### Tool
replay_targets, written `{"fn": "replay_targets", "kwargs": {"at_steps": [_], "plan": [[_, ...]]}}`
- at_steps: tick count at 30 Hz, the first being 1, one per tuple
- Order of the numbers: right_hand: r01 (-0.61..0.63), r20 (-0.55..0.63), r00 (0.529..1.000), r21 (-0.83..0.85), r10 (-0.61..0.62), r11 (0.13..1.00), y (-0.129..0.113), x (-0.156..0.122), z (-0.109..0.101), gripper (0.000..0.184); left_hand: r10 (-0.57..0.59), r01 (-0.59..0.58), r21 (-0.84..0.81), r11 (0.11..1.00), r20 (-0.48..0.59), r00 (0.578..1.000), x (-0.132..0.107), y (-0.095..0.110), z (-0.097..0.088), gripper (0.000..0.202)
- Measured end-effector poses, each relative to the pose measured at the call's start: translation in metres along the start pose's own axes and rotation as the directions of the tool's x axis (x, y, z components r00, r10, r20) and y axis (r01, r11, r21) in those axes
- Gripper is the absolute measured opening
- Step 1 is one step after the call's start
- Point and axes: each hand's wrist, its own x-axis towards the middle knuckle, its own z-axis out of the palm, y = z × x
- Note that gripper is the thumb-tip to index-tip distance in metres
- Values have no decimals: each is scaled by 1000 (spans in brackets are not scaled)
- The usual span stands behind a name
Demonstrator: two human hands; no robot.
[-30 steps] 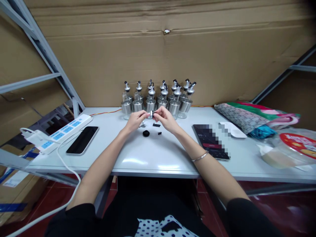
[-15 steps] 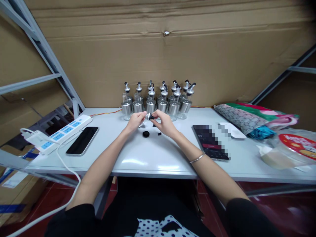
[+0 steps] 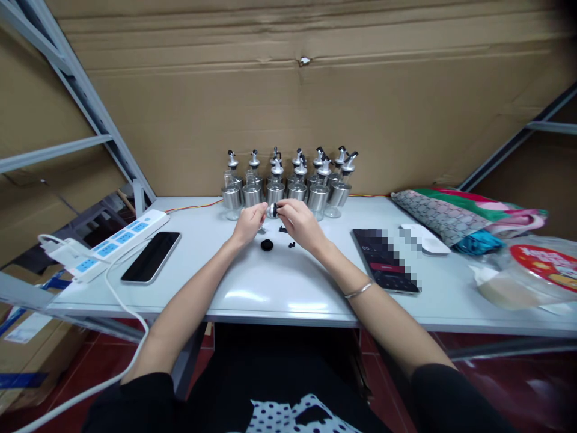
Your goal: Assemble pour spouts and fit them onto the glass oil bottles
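Between my two hands lies a silver-and-black pour spout (image 3: 273, 210), held sideways just above the table. My left hand (image 3: 249, 223) is closed on its silver end. The fingertips of my right hand (image 3: 302, 224) pinch its black end; part of the spout is hidden by the fingers. Below the hands, a round black cap (image 3: 267, 245) rests on the table. A small black piece (image 3: 283, 229) and some tiny black bits (image 3: 292, 245) lie beneath my right hand. Several glass bottles (image 3: 276, 193) with steel sleeves stand behind the hands, most topped with spouts; two at front left have bare necks.
At left are a white power strip (image 3: 121, 243) with a cable and a dark-screened phone (image 3: 151, 257). A second phone (image 3: 383, 258), a white object (image 3: 433, 243), a patterned bag (image 3: 446, 213) and a clear tub (image 3: 532, 270) lie at right. Cardboard (image 3: 279, 108) backs the table.
My right hand has turned over the black end and its fingers have shifted, so the spout sits differently between the hands. A black piece below shows more fully. My left hand barely moved.
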Motion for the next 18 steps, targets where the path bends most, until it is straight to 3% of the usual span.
{"fn": "replay_targets", "kwargs": {"at_steps": [3, 6, 12, 15, 18], "plan": [[-13, -37, 999, 64, 16, 998, 0, 0, -3, 17, 147, -137, 158, 978, -51, 988, -3, 3, -1, 57], [-83, -17, 996, 85, 85, 993, 0, 2, -6, 24, 208, -190, 224, 956, -59, 976, -4, 4, -4, 56], [-296, 183, 946, 156, 267, 943, 0, 3, -5, 32, 363, -309, 451, 837, -36, 931, -6, -1, -6, 55], [-420, 251, 901, 303, 354, 855, -1, 4, -2, 31, 380, -331, 476, 815, -8, 925, -5, -1, -8, 56], [-531, 304, 847, 506, 435, 680, -3, 6, -2, 32, 325, -298, 439, 848, 14, 946, -2, 1, -12, 56]]}}
